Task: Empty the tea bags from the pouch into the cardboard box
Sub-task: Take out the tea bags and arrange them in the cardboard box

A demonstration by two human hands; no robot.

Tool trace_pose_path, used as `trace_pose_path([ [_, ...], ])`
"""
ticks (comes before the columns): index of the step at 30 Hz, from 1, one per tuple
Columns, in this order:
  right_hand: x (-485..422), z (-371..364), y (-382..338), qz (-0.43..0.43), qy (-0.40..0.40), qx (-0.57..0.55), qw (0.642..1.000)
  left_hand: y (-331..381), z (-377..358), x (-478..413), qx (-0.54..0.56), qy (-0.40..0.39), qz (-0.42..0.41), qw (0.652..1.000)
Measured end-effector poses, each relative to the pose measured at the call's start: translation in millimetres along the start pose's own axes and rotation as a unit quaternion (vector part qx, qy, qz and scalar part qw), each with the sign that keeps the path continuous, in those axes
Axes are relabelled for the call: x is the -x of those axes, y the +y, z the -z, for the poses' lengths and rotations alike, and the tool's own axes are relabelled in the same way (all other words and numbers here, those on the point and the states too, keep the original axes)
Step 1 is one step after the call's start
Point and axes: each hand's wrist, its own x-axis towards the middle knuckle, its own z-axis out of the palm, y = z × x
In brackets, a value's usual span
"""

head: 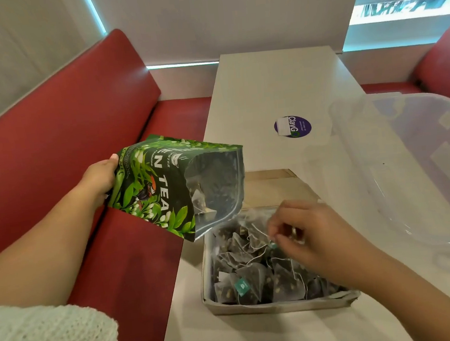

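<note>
My left hand (pixel 99 179) grips the bottom end of a green leaf-printed tea pouch (pixel 151 188), held tilted on its side with its open silver-lined mouth facing right, just above the box's far left corner. A few tea bags show inside the mouth. The open cardboard box (pixel 272 306) sits on the table, filled with several dark pyramid tea bags (pixel 252 280). My right hand (pixel 311 232) hovers over the box's right side, fingertips pinched around a teal tag (pixel 272 245) on a tea bag string.
A white table (pixel 265 92) with a round purple sticker (pixel 292 127) runs away from me. A clear plastic bin lid (pixel 415 157) lies at the right. Red bench seats (pixel 64 136) flank the table on the left and far right.
</note>
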Motion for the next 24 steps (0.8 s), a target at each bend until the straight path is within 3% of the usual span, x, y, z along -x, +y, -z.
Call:
trace_pose_path([
  [3, 18.1, -2.7, 9.7, -0.03, -0.093, 0.058, 0.994, 0.2, 3.8, -0.6, -0.004, 0.0, 0.001, 1.0],
  [5, 22.2, -8.6, 14.3, -0.034, -0.11, 0.085, 0.99, 0.0, 4.4, -0.3, -0.006, 0.0, 0.006, 1.0],
  [9, 10.3, -4.4, 3.9, -0.029, -0.015, 0.073, 0.997, -0.1, 1.8, 1.9, -0.008, -0.006, -0.001, 1.0],
  [13, -29.0, -2.7, -31.5, 0.082, 0.084, 0.084, 0.99, 2.7, -4.2, 4.4, -0.016, -0.006, -0.011, 1.0],
  [15, -55.0, -12.9, -43.2, 0.103, 0.034, 0.108, 0.988, 3.9, -8.4, 4.1, -0.025, -0.011, -0.028, 0.999],
  [17, -79.7, -25.8, -47.2, 0.062, -0.074, 0.155, 0.983, 6.8, -12.3, 3.6, -0.042, -0.012, -0.053, 0.998],
  [20, -102.1, -28.4, -55.9, 0.001, -0.265, 0.25, 0.931, 11.8, -13.9, -3.0, -0.074, -0.01, -0.085, 0.994],
  [24, -105.9, -32.8, -53.6, 0.015, -0.292, 0.241, 0.926, 18.8, -14.1, -12.7, -0.097, -0.007, -0.101, 0.99],
])
